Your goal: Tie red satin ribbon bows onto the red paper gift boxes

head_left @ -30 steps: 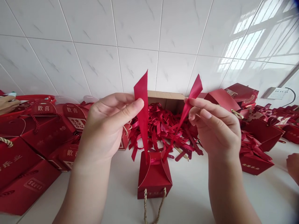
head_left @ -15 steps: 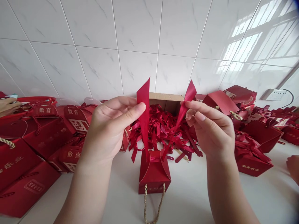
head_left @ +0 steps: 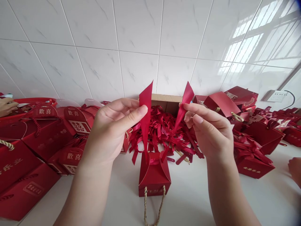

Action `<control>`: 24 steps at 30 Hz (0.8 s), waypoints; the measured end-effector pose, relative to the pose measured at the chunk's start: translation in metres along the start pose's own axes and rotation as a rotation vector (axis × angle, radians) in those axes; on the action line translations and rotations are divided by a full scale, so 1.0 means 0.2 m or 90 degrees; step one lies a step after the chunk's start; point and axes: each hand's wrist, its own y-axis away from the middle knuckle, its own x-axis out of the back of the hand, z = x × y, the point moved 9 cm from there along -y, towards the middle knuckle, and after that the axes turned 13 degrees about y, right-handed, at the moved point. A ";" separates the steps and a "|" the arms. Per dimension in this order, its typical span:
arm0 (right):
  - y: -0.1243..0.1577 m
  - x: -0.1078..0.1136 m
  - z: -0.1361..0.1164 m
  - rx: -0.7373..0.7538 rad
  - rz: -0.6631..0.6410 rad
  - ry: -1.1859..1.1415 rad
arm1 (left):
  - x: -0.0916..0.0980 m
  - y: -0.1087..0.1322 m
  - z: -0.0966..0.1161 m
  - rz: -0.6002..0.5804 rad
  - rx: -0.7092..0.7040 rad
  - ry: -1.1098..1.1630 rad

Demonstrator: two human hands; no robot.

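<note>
- The left hand (head_left: 115, 128) is nearly closed at the tips, thumb and fingers pinching the left ribbon end (head_left: 145, 108), which stands up past the thumb with a slanted cut edge.
- The right hand (head_left: 211, 130) is partly curled and holds the right ribbon end (head_left: 181, 114) at its fingertips; I cannot tell exactly which fingers press it.
- Both ends run down to the top of the red box (head_left: 155, 179), which stands on the table between the forearms, touching neither.
- The fingertips are apart, with a gap between the ribbon ends; the ribbon heap (head_left: 162, 125) shows through it.
- White table (head_left: 185, 197) shows on both sides of the box, wider toward the right forearm.
- The rope handle (head_left: 145, 205) hangs from the box's near face toward the bottom edge of view.
- Behind the box, the heap spills out of a carton (head_left: 169, 99) near the wall.
- Bags (head_left: 30, 185) crowd the left side; more boxes (head_left: 255, 168) are piled beyond the right wrist.
- Other people's hands show at the far left (head_left: 8, 108) and right edge (head_left: 295, 169).
- The tiled wall (head_left: 141, 28) is white with grey veins; it mirrors a barred window, and a socket strip (head_left: 276, 96) sits at right.
</note>
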 end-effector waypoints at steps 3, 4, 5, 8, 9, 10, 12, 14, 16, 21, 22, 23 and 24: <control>0.00 -0.01 0.00 0.001 -0.005 0.003 | 0.00 0.00 0.00 0.000 0.002 -0.002; 0.00 -0.01 0.00 0.000 -0.007 0.004 | 0.00 0.00 0.00 -0.002 0.003 -0.003; 0.00 -0.01 0.00 -0.001 -0.009 0.005 | 0.00 0.00 0.00 -0.003 0.003 -0.003; 0.00 -0.01 0.00 -0.002 -0.009 0.010 | 0.00 0.00 0.01 -0.004 -0.002 -0.008; 0.00 -0.01 0.00 -0.001 -0.007 0.014 | 0.00 0.00 0.01 -0.004 -0.003 -0.009; 0.00 -0.01 0.00 -0.001 -0.006 0.018 | 0.00 0.00 0.01 -0.004 -0.002 -0.009; 0.00 -0.01 -0.01 0.002 -0.003 0.024 | 0.00 0.00 0.00 -0.004 0.003 -0.008; 0.00 -0.01 -0.01 0.003 -0.003 0.025 | 0.00 0.00 0.00 -0.002 0.006 -0.004; 0.00 -0.01 -0.01 0.002 -0.003 0.023 | 0.00 0.00 0.00 -0.002 0.004 0.000; 0.00 -0.01 -0.02 0.015 -0.004 0.013 | -0.01 0.00 0.00 -0.015 -0.004 0.008; 0.00 -0.02 -0.02 0.018 0.000 0.016 | -0.01 0.00 0.00 -0.025 -0.001 0.006; 0.01 -0.02 -0.02 0.018 0.007 0.021 | -0.02 0.01 0.00 -0.040 0.006 0.001; 0.01 -0.02 -0.01 0.011 0.013 0.028 | -0.04 0.01 -0.01 -0.062 0.019 -0.005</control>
